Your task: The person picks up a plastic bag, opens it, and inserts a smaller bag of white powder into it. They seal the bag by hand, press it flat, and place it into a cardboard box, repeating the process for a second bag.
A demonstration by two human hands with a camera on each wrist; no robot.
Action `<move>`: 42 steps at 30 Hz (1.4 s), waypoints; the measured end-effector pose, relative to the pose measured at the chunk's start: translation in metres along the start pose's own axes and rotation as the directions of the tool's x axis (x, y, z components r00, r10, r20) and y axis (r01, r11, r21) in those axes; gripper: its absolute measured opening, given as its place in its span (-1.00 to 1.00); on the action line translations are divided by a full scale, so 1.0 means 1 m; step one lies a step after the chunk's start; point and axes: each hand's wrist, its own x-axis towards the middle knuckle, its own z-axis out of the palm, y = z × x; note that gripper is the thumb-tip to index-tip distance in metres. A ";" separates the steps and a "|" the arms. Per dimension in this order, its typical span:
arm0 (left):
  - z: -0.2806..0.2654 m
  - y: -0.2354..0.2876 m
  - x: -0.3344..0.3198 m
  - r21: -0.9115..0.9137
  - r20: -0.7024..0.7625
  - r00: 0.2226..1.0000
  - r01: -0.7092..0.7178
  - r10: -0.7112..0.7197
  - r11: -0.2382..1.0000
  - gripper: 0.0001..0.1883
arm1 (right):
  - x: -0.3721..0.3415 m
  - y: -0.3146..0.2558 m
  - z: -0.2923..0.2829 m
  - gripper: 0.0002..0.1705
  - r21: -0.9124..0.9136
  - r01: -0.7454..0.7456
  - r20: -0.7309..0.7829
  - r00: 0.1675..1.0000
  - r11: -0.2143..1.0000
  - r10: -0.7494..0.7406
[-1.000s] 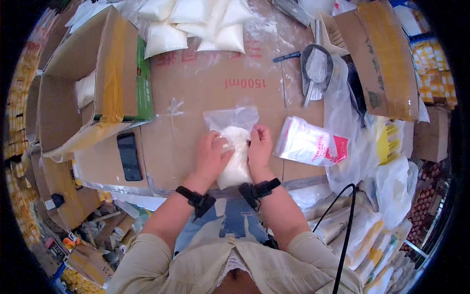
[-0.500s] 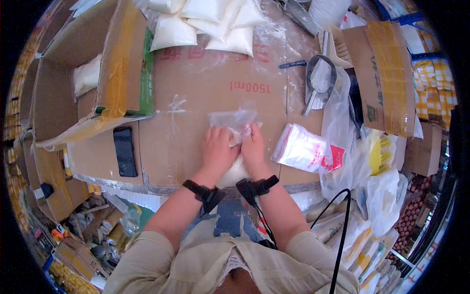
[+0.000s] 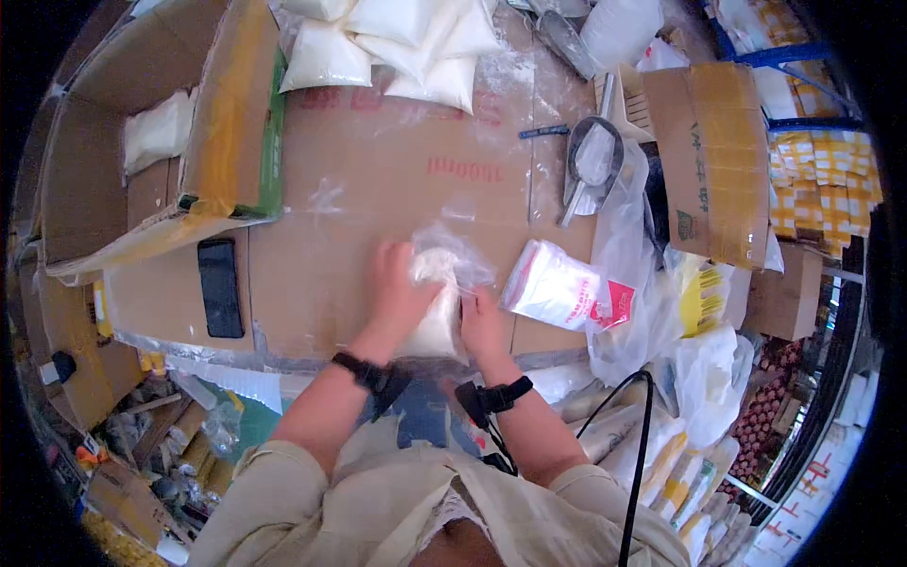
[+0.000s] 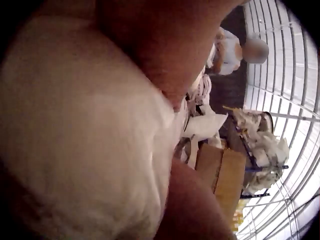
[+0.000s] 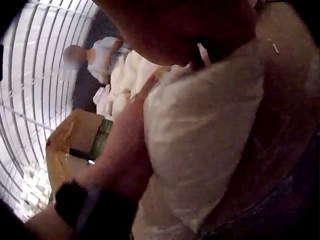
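A clear plastic bag of white powder [image 3: 433, 326] sits near the front edge of the cardboard-covered table, its loose top [image 3: 452, 244] pointing away from the body. My left hand [image 3: 387, 288], blurred, holds the bag's left side with the thumb across its front. On the opposite side my right hand [image 3: 484, 326] pinches the upper right edge. The filled bag [image 4: 85, 135] takes up much of the left wrist view. In the right wrist view the bulging bag [image 5: 205, 140] stands between the hands, its top partly hidden by fingers.
A pack of clear bags [image 3: 557, 288] lies to the right, below a metal scoop [image 3: 588, 197]. Filled bags [image 3: 397, 47] are piled at the back. At left stand an open carton [image 3: 227, 123] holding another bag and a phone [image 3: 220, 288]. Another person [image 5: 102, 55] appears farther off.
Both hands were together at the bag's neck half a second ago; now they are apart at its sides, with the powder visible between them. The head view has shifted slightly.
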 end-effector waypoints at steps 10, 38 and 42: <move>-0.009 -0.017 -0.024 -0.503 0.431 0.852 0.501 -0.298 0.705 -0.49 | -0.004 -0.012 0.008 -0.66 0.217 -0.031 0.096 0.995 0.976 0.011; -0.065 -0.004 -0.032 -0.217 0.481 0.770 0.568 -0.419 0.794 -0.73 | -0.028 -0.029 0.007 -0.71 0.685 -0.656 0.613 0.754 0.317 0.235; -0.112 -0.029 -0.087 0.025 0.694 0.701 0.207 -0.166 0.978 -0.74 | -0.075 0.036 0.012 -0.72 0.420 -0.712 0.785 0.596 0.563 0.168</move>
